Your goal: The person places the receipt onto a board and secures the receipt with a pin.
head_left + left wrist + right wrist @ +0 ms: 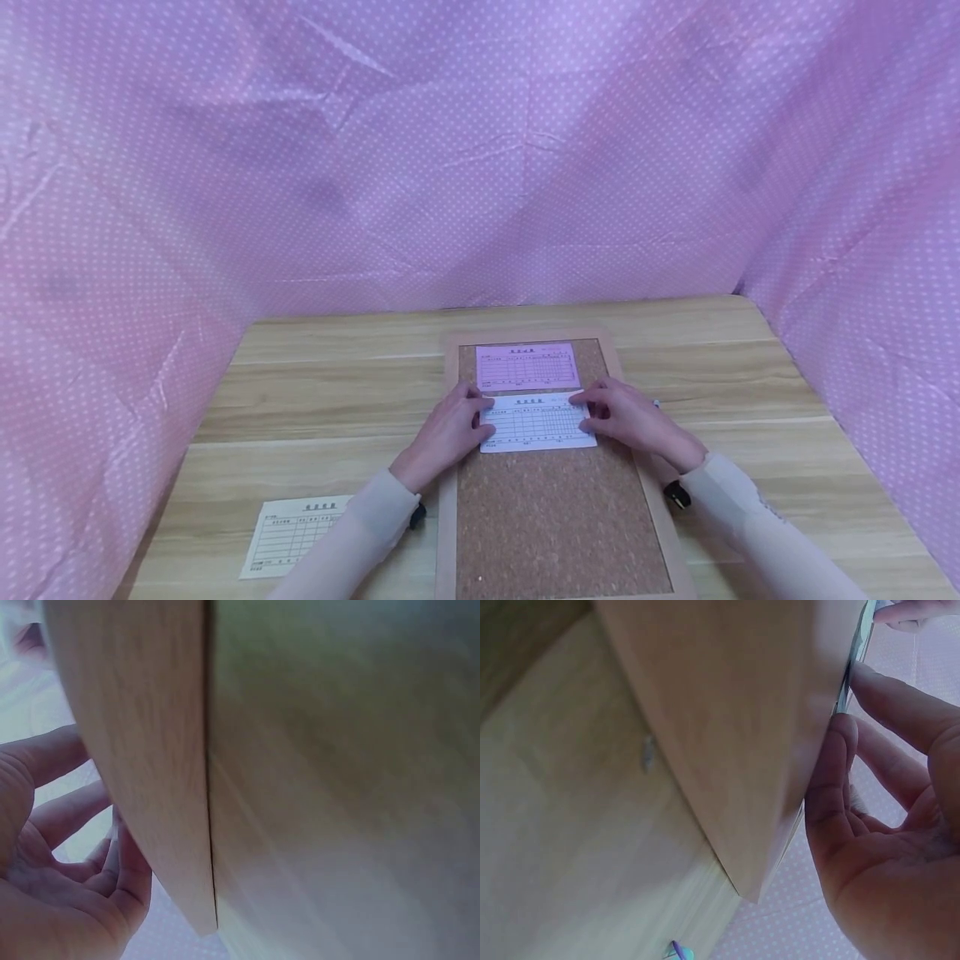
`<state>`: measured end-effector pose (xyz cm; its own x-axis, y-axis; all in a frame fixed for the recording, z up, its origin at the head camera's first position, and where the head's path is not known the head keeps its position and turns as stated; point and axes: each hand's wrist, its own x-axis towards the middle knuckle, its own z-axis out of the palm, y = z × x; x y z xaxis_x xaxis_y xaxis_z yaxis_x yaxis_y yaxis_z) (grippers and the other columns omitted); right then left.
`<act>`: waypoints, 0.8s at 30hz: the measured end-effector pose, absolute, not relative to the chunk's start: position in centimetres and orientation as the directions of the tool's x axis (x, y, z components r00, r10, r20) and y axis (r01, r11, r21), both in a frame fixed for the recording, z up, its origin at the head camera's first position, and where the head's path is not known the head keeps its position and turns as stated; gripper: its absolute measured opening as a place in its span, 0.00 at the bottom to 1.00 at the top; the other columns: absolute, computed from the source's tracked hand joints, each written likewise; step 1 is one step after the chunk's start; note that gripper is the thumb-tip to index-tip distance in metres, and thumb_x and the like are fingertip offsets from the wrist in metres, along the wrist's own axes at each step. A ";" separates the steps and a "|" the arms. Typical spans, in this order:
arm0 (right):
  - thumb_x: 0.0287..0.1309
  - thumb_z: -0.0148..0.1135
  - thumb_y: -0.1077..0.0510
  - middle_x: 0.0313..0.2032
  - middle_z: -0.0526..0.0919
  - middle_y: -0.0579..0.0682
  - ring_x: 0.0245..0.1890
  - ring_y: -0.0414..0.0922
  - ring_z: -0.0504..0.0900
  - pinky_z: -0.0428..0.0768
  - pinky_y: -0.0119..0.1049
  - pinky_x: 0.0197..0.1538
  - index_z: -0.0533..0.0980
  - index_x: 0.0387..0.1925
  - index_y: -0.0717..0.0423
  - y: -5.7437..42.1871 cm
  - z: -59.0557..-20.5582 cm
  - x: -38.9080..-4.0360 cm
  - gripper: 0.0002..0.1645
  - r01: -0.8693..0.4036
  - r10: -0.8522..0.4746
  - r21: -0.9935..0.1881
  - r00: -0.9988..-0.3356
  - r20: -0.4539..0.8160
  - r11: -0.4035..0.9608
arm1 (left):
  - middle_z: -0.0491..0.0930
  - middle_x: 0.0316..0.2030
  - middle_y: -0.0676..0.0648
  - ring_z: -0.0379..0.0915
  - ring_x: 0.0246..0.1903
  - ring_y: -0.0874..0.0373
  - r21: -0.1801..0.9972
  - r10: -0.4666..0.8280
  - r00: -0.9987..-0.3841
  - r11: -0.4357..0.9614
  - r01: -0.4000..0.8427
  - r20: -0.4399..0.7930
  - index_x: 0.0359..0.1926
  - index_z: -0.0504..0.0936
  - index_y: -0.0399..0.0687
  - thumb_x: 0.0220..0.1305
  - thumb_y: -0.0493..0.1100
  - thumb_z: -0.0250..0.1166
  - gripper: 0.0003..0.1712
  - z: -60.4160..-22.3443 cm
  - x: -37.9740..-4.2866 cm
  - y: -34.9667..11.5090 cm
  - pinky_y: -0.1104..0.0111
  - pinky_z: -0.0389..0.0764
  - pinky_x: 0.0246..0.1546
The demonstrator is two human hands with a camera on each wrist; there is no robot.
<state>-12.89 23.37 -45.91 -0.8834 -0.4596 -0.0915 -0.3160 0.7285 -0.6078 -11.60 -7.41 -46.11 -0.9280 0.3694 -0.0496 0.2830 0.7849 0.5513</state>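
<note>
A white printed receipt form (pixel 536 427) lies across the upper half of a cork board (pixel 555 517) with a pale wooden frame. At its left edge, the thumb and index fingertips of my left hand (pixel 450 425) press on the paper, set apart from each other. My right hand (pixel 633 421) touches the right edge with spaced thumb and index fingertips. Just above it on the cork is a pink receipt form (pixel 525 368). The right wrist view shows the white form edge-on as a thin strip by the right fingertips. Frame wood fills much of the left wrist view.
Another pale receipt form (pixel 288 537) lies on the wooden table (pixel 330 375) left of the board, partly behind the left sleeve. A small teal and purple item (pixel 679 951) is on the table beyond the right hand. Pink dotted cloth (pixel 480 167) encloses the table.
</note>
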 end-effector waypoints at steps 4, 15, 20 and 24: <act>0.60 0.74 0.59 0.46 0.79 0.50 0.39 0.45 0.72 0.71 0.36 0.39 0.84 0.56 0.58 23.4 -45.9 -12.8 0.22 -0.317 -0.459 -0.606 -0.884 -0.089 0.729 | 0.74 0.55 0.42 0.71 0.46 0.54 0.505 0.394 -0.919 0.796 0.335 -0.011 0.61 0.83 0.36 0.62 0.43 0.75 0.27 -46.3 -11.6 -7.6 0.63 0.75 0.45; 0.60 0.74 0.59 0.46 0.78 0.50 0.40 0.45 0.71 0.70 0.35 0.38 0.84 0.56 0.58 23.5 -45.9 -12.8 0.22 -0.316 -0.459 -0.612 -0.884 -0.087 0.725 | 0.75 0.61 0.43 0.71 0.53 0.50 0.459 0.472 -0.882 0.784 0.417 -0.004 0.61 0.84 0.42 0.63 0.48 0.75 0.28 -46.4 -11.4 -8.3 0.59 0.74 0.53; 0.60 0.74 0.59 0.45 0.78 0.50 0.39 0.44 0.71 0.70 0.34 0.37 0.84 0.56 0.59 23.6 -45.9 -12.7 0.22 -0.330 -0.467 -0.610 -0.881 -0.076 0.721 | 0.76 0.62 0.43 0.72 0.54 0.49 0.460 0.481 -0.877 0.781 0.423 -0.009 0.61 0.83 0.41 0.62 0.48 0.76 0.30 -46.3 -11.3 -8.4 0.58 0.74 0.55; 0.60 0.74 0.59 0.45 0.78 0.50 0.38 0.43 0.71 0.70 0.34 0.37 0.84 0.56 0.59 23.6 -45.8 -12.7 0.22 -0.343 -0.474 -0.606 -0.878 -0.064 0.717 | 0.76 0.63 0.42 0.72 0.55 0.49 0.475 0.479 -0.878 0.777 0.413 -0.021 0.62 0.83 0.40 0.61 0.48 0.77 0.31 -46.2 -11.2 -8.5 0.57 0.74 0.56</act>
<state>-12.71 23.56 -45.84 -0.8781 -0.4742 -0.0643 -0.3430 0.7174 -0.6064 -11.23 -8.50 -46.16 -0.8775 0.4791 -0.0208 0.4131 0.7773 0.4745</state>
